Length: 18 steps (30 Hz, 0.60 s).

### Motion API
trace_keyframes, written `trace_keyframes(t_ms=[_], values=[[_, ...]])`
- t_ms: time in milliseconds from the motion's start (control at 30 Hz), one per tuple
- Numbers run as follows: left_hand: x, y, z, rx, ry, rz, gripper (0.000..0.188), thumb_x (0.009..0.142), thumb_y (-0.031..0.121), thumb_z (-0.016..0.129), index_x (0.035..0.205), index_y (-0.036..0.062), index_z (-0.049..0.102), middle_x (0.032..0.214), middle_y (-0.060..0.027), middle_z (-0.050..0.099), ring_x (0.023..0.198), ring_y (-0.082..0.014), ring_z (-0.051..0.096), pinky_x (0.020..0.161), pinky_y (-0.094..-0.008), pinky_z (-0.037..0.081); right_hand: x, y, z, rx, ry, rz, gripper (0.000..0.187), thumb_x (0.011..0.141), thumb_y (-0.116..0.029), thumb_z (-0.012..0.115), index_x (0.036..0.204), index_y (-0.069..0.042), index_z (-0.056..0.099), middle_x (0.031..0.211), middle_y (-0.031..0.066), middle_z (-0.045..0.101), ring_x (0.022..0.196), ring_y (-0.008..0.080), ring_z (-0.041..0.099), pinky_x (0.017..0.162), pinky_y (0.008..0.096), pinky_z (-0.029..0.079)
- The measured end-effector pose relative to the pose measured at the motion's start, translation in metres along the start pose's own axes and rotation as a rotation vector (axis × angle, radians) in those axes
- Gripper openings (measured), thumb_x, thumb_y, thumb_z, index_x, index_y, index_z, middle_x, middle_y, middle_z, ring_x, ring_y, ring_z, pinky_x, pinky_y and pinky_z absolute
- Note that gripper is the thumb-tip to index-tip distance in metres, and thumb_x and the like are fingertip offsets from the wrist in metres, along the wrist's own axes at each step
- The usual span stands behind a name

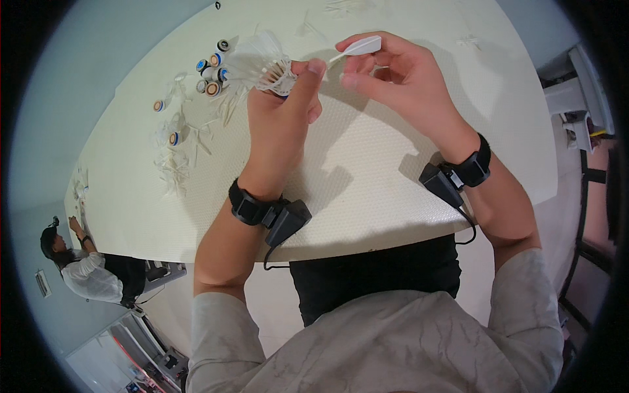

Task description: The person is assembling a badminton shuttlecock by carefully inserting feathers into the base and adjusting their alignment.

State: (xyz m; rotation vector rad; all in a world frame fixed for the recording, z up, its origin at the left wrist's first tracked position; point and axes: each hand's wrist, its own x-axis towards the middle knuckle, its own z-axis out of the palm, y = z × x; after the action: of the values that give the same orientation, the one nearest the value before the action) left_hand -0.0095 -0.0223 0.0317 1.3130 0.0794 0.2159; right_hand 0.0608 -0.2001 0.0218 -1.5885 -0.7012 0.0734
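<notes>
My left hand (282, 118) is closed round a white feather shuttlecock (275, 73), its thumb pressed along the near side. Part of the shuttlecock is hidden behind the fingers. To its right, my right hand (400, 78) has its fingers curled about a single white feather (363, 46). The feather's thin quill points down-left to the left thumb tip; whether they touch I cannot tell. More white feathers (246, 56) fan out just beyond my left hand. Several small round shuttlecock bases (213, 88) with blue, black and pale bands lie left of it.
Loose feathers and quill pieces (173, 167) are strewn over the left of the white textured table (367, 203). Two single bases (174, 138) lie among them. A few scraps (468, 41) sit at the far right. Another person (92, 268) sits at the table's left end.
</notes>
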Motion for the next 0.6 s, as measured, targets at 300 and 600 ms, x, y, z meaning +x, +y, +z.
trace_keyframes(t_ms=[300,600], values=[[-0.004,-0.005,0.003,-0.074,-0.027,-0.057,0.018,0.095,0.019,0.072,0.091,0.0038,0.064,0.067,0.0045,0.052,0.054,-0.0046,0.041,0.049,-0.0230,0.031,-0.002,-0.013,0.002,0.204,-0.054,0.121,0.024,0.093,-0.014,0.073,0.115,-0.006,0.073,0.079,-0.0019,0.068,0.071,0.0036,0.059,0.065,0.0188,0.045],[-0.006,-0.001,0.018,0.198,0.035,0.081,0.019,0.100,0.020,0.063,0.104,0.0013,0.060,0.070,0.0043,0.047,0.056,-0.0048,0.036,0.052,-0.0237,0.031,-0.001,-0.005,-0.008,0.210,-0.038,0.114,0.022,0.094,-0.016,0.073,0.113,-0.004,0.074,0.089,0.0022,0.073,0.072,0.0048,0.062,0.066,0.0187,0.049]])
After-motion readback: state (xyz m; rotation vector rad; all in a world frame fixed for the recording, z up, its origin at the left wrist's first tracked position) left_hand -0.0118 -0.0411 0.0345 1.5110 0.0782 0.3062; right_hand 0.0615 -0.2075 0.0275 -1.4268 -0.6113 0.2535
